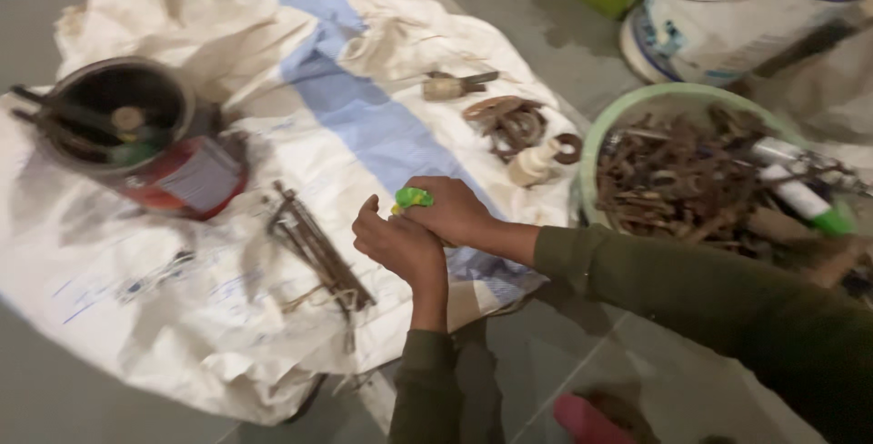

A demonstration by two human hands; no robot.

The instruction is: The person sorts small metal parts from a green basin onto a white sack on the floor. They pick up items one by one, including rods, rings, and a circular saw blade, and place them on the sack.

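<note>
Both hands meet over the white sack [182, 317] spread on the floor. The right hand [452, 210] curls closed around a small green object [412, 197], mostly hidden in the fingers and too blurred to name. The left hand [397, 246] sits touching it, fingers loosely bent; whether it grips anything, I cannot tell. One dark round pot [114, 117] lies on its side, left. One bundle of rusty rods [318, 249] rests just beside the hands. One green basin [637, 103] of rusty scrap is cut off at right.
</note>
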